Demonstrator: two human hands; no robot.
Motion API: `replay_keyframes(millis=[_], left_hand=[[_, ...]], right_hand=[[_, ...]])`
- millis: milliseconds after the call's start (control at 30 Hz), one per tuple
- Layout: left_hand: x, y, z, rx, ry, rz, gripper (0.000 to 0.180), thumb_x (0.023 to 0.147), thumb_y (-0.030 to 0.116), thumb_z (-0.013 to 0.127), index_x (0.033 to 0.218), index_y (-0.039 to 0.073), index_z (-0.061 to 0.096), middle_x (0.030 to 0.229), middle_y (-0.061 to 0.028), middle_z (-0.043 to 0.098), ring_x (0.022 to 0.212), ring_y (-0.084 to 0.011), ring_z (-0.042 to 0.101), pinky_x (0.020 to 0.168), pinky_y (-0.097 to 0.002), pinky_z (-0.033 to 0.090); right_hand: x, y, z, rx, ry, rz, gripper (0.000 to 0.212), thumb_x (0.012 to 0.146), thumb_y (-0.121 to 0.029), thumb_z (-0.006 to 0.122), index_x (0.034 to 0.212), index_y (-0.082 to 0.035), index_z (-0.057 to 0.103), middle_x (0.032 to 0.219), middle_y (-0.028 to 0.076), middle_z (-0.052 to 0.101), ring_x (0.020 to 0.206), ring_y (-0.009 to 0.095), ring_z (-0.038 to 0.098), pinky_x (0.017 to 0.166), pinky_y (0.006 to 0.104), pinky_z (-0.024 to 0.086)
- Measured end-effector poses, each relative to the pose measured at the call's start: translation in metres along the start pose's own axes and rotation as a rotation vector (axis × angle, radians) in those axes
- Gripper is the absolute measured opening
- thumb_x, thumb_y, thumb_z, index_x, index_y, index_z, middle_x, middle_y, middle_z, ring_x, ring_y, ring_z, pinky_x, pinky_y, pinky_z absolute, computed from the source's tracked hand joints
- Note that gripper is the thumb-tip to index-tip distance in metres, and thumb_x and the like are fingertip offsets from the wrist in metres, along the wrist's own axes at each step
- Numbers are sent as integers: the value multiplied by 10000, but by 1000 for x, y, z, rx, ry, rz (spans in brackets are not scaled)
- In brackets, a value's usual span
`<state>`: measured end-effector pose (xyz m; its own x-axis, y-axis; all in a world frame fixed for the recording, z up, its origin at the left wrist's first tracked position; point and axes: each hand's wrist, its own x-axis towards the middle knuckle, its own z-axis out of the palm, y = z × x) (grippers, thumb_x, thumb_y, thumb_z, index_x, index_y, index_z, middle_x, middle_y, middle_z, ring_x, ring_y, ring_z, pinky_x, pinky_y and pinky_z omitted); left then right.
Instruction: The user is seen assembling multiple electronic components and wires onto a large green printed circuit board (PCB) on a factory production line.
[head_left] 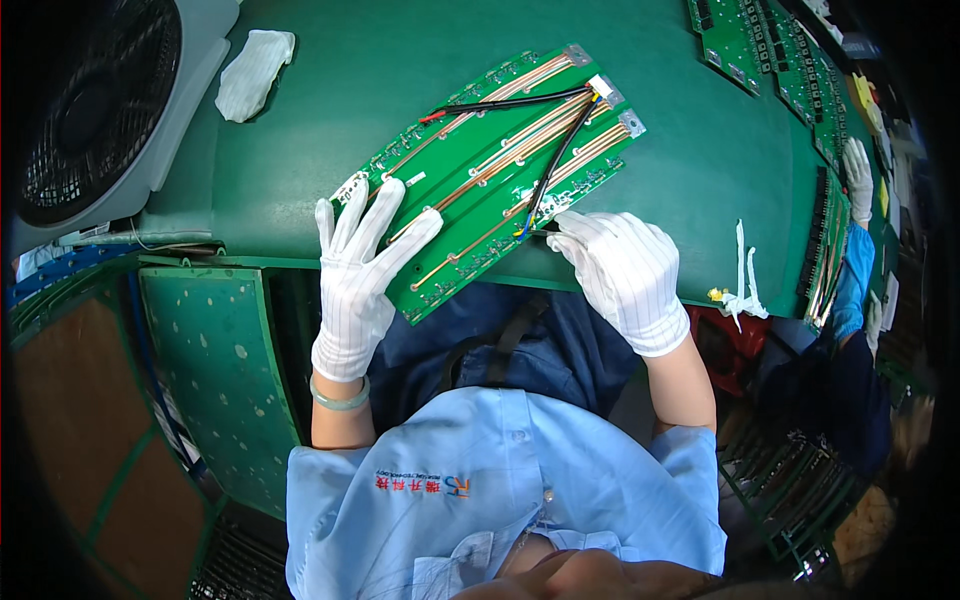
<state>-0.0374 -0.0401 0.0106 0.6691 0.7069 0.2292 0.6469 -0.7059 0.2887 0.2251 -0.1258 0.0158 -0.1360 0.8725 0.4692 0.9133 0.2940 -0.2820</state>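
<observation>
Shirt cropped | left grip spread on board | right grip curled, closure unclear

A circuit board lies mid-table, its near corner overlapping the table's near edge. The left hand is on the board's left end, the right hand at its near right edge. Left of the board, far on the table, lies a cloth; further left, a fan. Strips lie right of the right hand; more boards lie far right.
</observation>
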Motion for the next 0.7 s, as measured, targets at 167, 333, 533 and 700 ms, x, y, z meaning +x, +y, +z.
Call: replay_keyframes(millis=[167,333,533,700], left_hand=[[-1,0,0,1,-6,0,471,774,56,526,1190,242,643,1360,-108,489,1286,-346,414,1116,-509,135],[-1,0,0,-10,-4,-7,475,768,61,528,1192,241,643,1355,-110,494,1286,-343,412,1117,-506,132],[-2,-1,2,-19,10,-8,479,767,60,518,1194,237,642,1353,-114,494,1278,-347,417,1110,-526,134],[-1,-1,0,-14,-2,-9,482,762,58,529,1194,239,641,1348,-116,497,1269,-348,422,1102,-537,145]], right_hand=[[3,8,-3,-9,-44,-122,195,778,-183,661,954,-103,641,796,3,623,665,159,577,546,298,396],[0,10,-16,188,-209,-184,212,761,-195,671,961,-128,649,800,-13,629,692,142,588,551,285,398],[2,6,-5,52,-89,-146,212,763,-178,671,963,-110,652,789,-4,618,698,143,587,542,288,384],[5,4,-4,-1,-56,-172,228,771,-162,655,987,-90,649,803,15,604,705,150,579,538,290,373]])
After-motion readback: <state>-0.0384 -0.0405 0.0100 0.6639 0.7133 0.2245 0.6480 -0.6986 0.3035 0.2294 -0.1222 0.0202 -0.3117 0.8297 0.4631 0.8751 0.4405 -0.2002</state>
